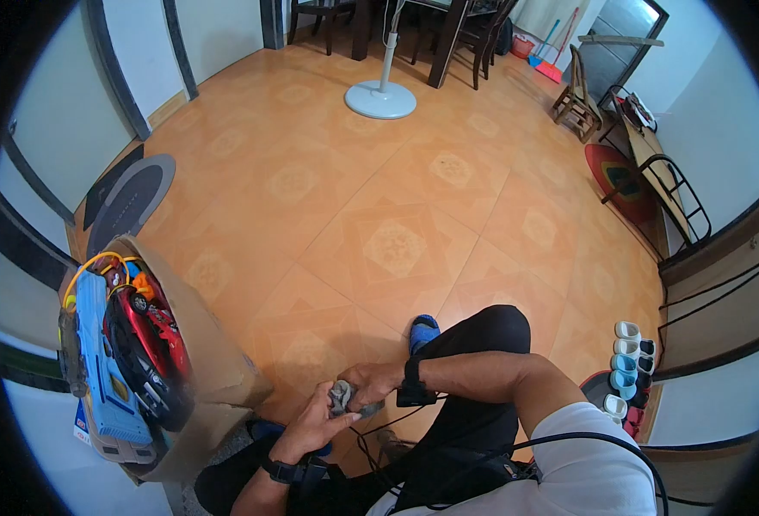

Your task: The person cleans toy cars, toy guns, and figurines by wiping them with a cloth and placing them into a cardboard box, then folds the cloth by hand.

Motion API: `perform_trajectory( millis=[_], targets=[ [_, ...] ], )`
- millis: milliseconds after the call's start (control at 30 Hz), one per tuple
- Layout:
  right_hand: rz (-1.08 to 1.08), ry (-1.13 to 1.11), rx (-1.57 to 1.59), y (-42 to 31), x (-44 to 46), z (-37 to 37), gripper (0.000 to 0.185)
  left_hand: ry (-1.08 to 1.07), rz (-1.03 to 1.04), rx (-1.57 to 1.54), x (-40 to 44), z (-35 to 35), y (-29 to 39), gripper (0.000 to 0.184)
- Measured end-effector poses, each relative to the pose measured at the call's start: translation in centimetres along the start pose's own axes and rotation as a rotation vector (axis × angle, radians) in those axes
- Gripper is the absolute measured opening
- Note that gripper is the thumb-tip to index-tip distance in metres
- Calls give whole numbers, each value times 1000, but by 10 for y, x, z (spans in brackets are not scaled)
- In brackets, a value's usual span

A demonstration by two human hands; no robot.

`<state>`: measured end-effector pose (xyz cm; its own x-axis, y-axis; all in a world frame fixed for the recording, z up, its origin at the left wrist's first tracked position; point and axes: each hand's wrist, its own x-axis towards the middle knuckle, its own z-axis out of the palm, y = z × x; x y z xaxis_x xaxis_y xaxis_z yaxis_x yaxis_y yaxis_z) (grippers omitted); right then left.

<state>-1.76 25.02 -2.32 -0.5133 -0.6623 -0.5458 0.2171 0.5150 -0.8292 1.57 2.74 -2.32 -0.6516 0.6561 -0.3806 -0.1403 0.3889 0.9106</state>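
Observation:
A small, crumpled grey cloth [342, 396] is bunched up between my two hands, low in the middle of the view. My left hand [314, 425] grips it from the left, thumb pressed on its lower side. From the upper right, the fingers of my right hand [376, 381] curl down onto the same cloth. Part of the cloth is hidden by my fingers, and its exact kind is not clear. Both wrists carry black straps, and dark cables hang just below the hands.
To my left, a cardboard box [216, 344] is full of toys, among them a red toy car [151, 331] and a blue plastic piece [113, 361]. Several pairs of shoes [625, 361] stand at the right. A white fan base [380, 100] is ahead on the tiled floor.

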Motion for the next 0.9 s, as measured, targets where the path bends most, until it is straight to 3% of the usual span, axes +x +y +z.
perform_trajectory(
  millis=[600, 900],
  targets=[
    [44, -16, -61, 11, 9, 2, 50, 33, -86, -5, -5, -1, 16, 76],
    [22, 2, -72, 20, 15, 5, 49, 22, -28, -19, -4, 0, 8, 75]
  ],
)
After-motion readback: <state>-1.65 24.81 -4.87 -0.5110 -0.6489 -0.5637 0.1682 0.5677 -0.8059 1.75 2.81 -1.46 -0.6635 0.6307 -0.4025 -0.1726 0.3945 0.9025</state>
